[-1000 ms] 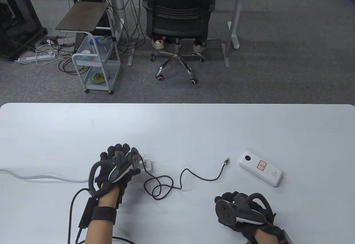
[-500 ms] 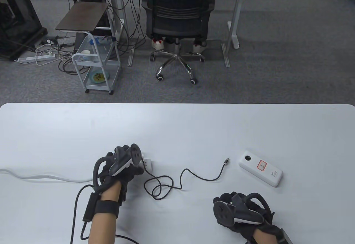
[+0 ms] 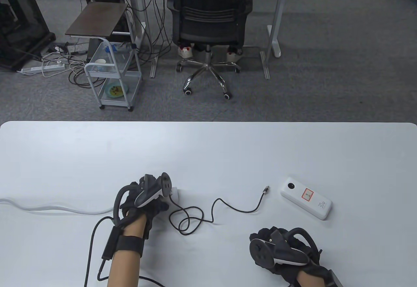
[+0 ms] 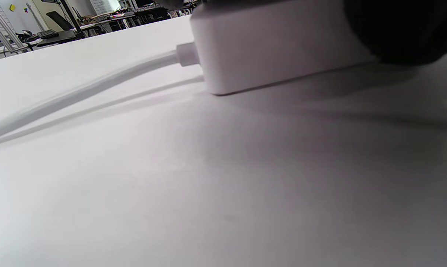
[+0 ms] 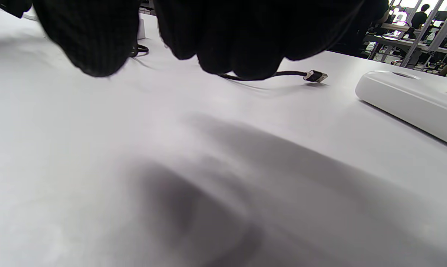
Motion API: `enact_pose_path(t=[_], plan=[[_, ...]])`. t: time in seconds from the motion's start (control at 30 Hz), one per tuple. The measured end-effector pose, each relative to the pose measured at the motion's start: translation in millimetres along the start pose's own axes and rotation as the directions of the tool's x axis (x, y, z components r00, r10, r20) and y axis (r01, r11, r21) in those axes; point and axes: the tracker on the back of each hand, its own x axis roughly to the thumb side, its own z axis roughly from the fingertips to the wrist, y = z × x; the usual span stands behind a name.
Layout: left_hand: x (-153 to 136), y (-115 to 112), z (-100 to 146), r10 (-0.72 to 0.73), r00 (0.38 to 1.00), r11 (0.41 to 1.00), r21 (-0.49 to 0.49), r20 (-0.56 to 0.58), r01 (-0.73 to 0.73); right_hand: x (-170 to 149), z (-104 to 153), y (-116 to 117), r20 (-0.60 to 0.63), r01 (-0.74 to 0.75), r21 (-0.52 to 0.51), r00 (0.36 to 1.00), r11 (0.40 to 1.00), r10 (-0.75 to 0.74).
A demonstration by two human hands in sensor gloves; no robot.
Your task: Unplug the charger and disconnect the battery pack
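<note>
Table view shows the white battery pack (image 3: 306, 198) lying flat on the white table (image 3: 208, 150), a rounded slab with a dark round button at its far end and a red-bordered label on top; the writing on the label and the small grey logo near the other end are too small to read. The black charging cable (image 3: 211, 210) is already out of it, its metal-tipped plug (image 3: 266, 189) lying just beside the pack, apart from it. The cable loops back to the white power strip (image 3: 173, 194), whose thick white cord (image 3: 49, 208) runs off to the left. The left hand (image 3: 145, 199) lies over the strip, covering the charger; what its fingers grip cannot be told. The right hand (image 3: 283, 251) rests near the table's front edge, below the pack and apart from it, fingers curled under, holding nothing.
</note>
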Motion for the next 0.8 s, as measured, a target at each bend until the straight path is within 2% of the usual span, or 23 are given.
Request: enact_pose_path(t=[0.2, 0.37, 0.47, 0.67, 0.8], plan=[[0, -1, 2, 0.068, 0.997, 0.995, 0.077, 0.027, -0.070, -1, 2, -4, -0.005, 0.010, -0.022, 1.000, 1.000, -0.010], [12, 4, 18, 0.088, 0.993, 0.990, 0.103, 0.084, -0.097, -7, 5, -2, -0.031, 0.047, -0.024, 0.998, 0.999, -0.048], [23, 10, 36, 0.141, 0.980, 0.981, 0.117, 0.139, -0.158, -13, 6, -1, -0.052, 0.076, -0.023, 0.996, 0.997, -0.077], [49, 32, 94, 0.130, 0.953, 0.966, 0.181, 0.274, -0.184, -29, 8, 3, -0.105, 0.153, -0.011, 0.983, 0.988, -0.154], [64, 46, 130, 0.191, 0.912, 0.950, 0.166, 0.362, -0.265, -36, 10, 5, -0.133, 0.179, -0.006, 0.975, 0.984, -0.178]])
